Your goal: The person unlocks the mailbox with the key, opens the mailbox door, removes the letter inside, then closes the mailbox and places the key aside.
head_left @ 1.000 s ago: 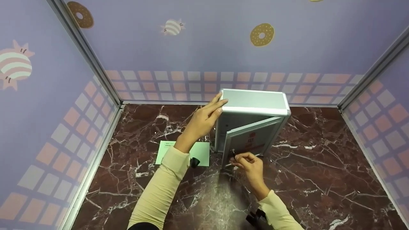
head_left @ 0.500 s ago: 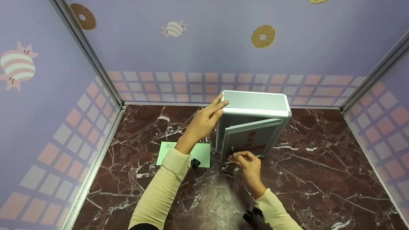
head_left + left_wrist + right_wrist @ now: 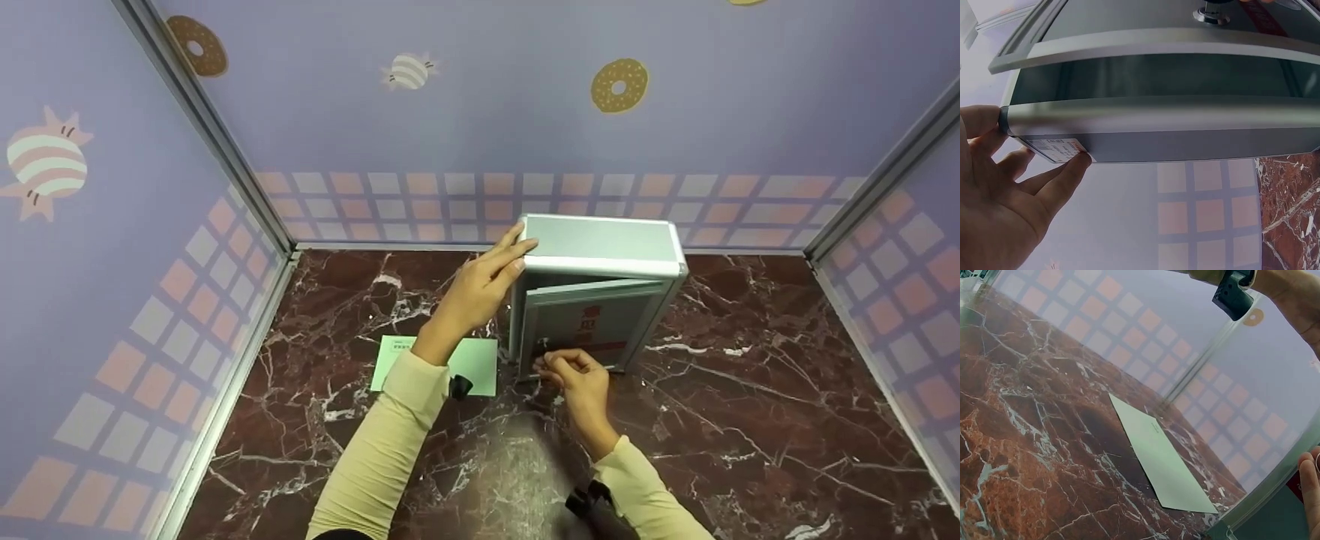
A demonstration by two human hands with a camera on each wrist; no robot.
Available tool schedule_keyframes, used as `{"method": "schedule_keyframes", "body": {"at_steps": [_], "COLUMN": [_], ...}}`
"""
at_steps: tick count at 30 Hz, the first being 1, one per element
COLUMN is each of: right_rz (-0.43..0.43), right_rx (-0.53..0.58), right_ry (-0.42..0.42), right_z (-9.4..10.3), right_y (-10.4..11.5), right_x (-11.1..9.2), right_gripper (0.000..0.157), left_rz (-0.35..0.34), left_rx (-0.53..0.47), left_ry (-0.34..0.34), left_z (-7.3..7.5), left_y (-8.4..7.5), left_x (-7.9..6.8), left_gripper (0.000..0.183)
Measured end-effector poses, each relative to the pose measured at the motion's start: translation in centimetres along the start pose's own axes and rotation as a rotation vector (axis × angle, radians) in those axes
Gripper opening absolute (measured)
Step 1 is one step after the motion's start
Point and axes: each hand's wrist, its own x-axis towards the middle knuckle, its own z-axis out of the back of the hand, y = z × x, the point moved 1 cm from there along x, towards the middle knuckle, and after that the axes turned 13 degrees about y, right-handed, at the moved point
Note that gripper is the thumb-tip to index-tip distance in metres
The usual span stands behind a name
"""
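Note:
A silver metal suggestion box (image 3: 598, 238) with red characters stands upright on the floor near the back wall. Its front door (image 3: 592, 322) is slightly ajar, leaving a dark gap at the left and top. My left hand (image 3: 480, 285) holds the box's upper left corner, fingers over the top edge and one fingertip by a white label (image 3: 1058, 149) on the side. In front of the door, my right hand (image 3: 581, 382) pinches a key at the lock (image 3: 1211, 16); the fingers mostly cover the key. A ring (image 3: 1318, 462) shows at the right hand's fingers.
A light green card (image 3: 476, 364) with small print lies flat on the dark red marbled floor (image 3: 712, 420), left of the box and partly under the left forearm. Patterned purple wall panels (image 3: 510, 112) with metal corner strips enclose the back and both sides.
The right hand has moved the door inward toward the box, so the gap is narrower. The left hand stays on the corner. The whole view has shifted slightly.

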Motion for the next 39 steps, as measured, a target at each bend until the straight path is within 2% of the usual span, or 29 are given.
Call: {"method": "schedule_keyframes", "body": {"at_steps": [5, 12, 17, 21, 39], "right_rz": [0.005, -0.011, -0.012, -0.018, -0.021], "right_rx": [0.018, 0.013, -0.01, -0.016, -0.014], "right_ry": [-0.011, -0.033, -0.044, -0.052, -0.056], "right_z": [-0.4, -0.7, -0.8, -0.8, -1.0], "right_y": [0.0, -0.1, -0.2, -0.3, -0.4], "right_x": [0.4, 1.0, 1.3, 1.5, 2.1], "right_gripper": [0.006, 0.02, 0.003, 0.013, 0.012], "left_rz": [0.009, 0.017, 0.015, 0.01, 0.003], "left_rx": [-0.005, -0.003, -0.002, -0.005, -0.033], "left_ry": [0.004, -0.002, -0.008, -0.005, 0.003], "left_z": [-0.1, -0.1, -0.1, -0.1, -0.2], "left_y": [0.1, 0.1, 0.1, 0.1, 0.0], "left_x": [0.0, -0.1, -0.1, 0.0, -0.1], "left_gripper": [0.043, 0.044, 0.043, 0.043, 0.043]}}
